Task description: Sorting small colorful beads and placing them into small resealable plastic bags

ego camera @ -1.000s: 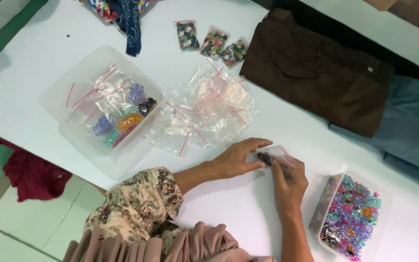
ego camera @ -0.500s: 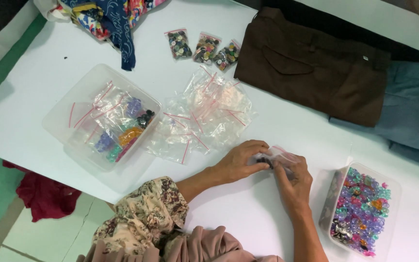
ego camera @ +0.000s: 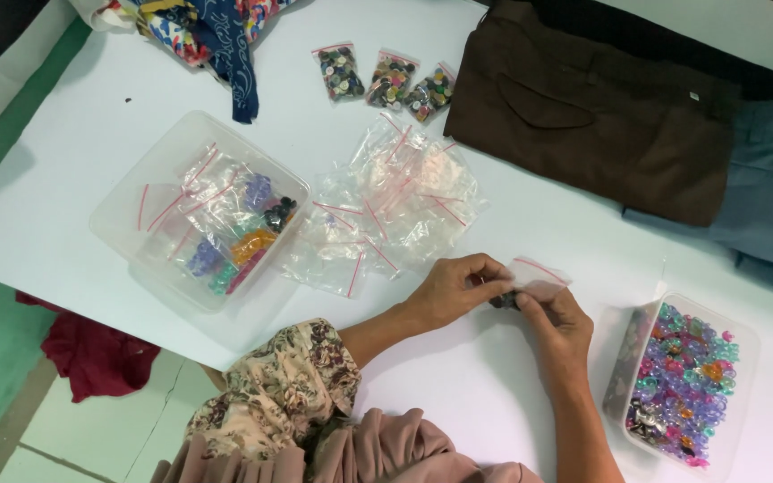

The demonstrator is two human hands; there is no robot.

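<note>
While both hands meet over the near part of the white table (ego camera: 91,134), the left hand (ego camera: 454,291) and the right hand (ego camera: 558,324) pinch a small clear zip bag (ego camera: 537,273) with a red seal strip between their fingertips, something small and dark showing just where the fingers come together. The left arm wears a flowered sleeve (ego camera: 275,402) at the near edge. Just to the right of the right hand, close to the near right corner, stands a clear plastic tub (ego camera: 744,358) filled with bright translucent beads (ego camera: 686,376) in purple, blue, pink and orange. Beyond the hands, about mid-table, lies a loose heap of empty zip bags (ego camera: 395,201) with red strips. Left of that heap sits a second clear tub (ego camera: 145,188) holding more bags and some purple, orange, green and dark beads. Farther back, three small filled bags of buttons (ego camera: 391,80) lie side by side. At the far right a folded brown garment (ego camera: 601,107) rests partly over a blue-grey one (ego camera: 762,197), and a patterned cloth (ego camera: 208,31) lies at the far left edge.
</note>
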